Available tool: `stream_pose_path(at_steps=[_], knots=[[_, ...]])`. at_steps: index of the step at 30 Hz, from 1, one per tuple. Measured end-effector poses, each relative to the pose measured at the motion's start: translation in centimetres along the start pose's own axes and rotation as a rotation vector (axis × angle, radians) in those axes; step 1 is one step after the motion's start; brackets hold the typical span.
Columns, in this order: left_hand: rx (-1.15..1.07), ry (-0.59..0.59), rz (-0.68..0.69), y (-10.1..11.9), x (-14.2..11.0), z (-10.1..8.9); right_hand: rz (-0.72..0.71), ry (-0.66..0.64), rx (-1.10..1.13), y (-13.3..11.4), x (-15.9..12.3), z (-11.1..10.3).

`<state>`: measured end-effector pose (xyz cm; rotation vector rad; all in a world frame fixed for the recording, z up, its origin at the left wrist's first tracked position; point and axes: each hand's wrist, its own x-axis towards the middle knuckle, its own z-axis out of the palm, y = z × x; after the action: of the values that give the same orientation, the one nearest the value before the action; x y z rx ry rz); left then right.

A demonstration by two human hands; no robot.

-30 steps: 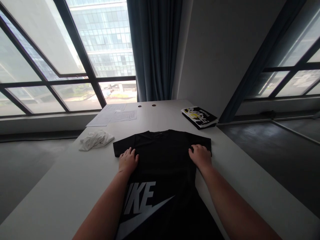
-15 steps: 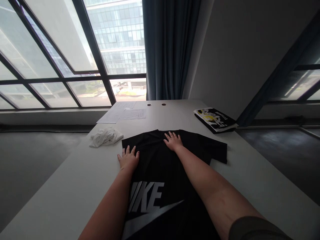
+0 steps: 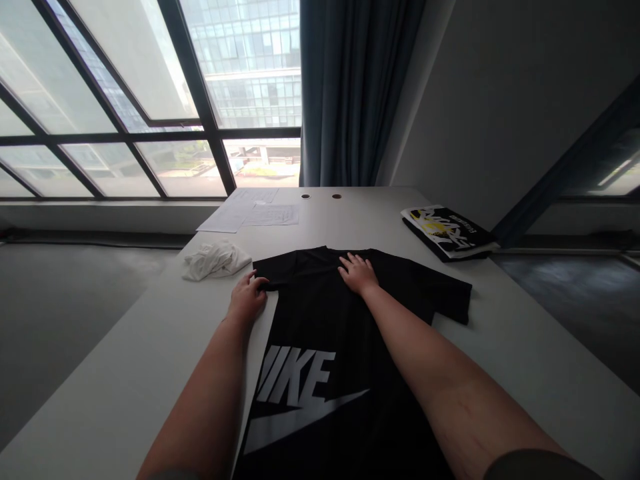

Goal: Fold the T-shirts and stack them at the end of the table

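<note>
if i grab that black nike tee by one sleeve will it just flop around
Probably yes. The black Nike T-shirt looks like thin, soft knit, creasing gently at the edge by the left hand, so it should hang limp and feel light. It may also slide fairly easily across the smooth white table if pushed.

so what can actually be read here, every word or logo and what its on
"NIKE" in big white letters on the black t-shirt, first letter partly cut off, white swoosh below it
magazine: cover lettering too small and skewed to read
papers: print too small to read
</note>
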<state>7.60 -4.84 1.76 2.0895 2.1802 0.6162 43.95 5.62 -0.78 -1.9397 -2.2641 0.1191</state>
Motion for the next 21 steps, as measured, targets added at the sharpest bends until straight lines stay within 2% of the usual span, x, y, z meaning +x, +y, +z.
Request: stream_pose_path(at_steps=[4, 7, 15, 21], knots=[[0.077, 0.074, -0.145, 0.3, 0.1, -0.6, -0.004, 0.024, -0.003, 0.0, 0.0, 0.0], [0.041, 0.032, -0.2, 1.0, 0.1, -0.7, -0.005, 0.039, -0.003, -0.1, -0.1, 0.0], [-0.178, 0.009, -0.018, 2.3, -0.1, 0.1, -0.005, 0.078, 0.001, -0.3, -0.3, -0.2], [-0.163, 0.012, 0.051, 4.1, 0.0, 1.4, -0.007, 0.088, 0.0, -0.4, -0.4, -0.3]])
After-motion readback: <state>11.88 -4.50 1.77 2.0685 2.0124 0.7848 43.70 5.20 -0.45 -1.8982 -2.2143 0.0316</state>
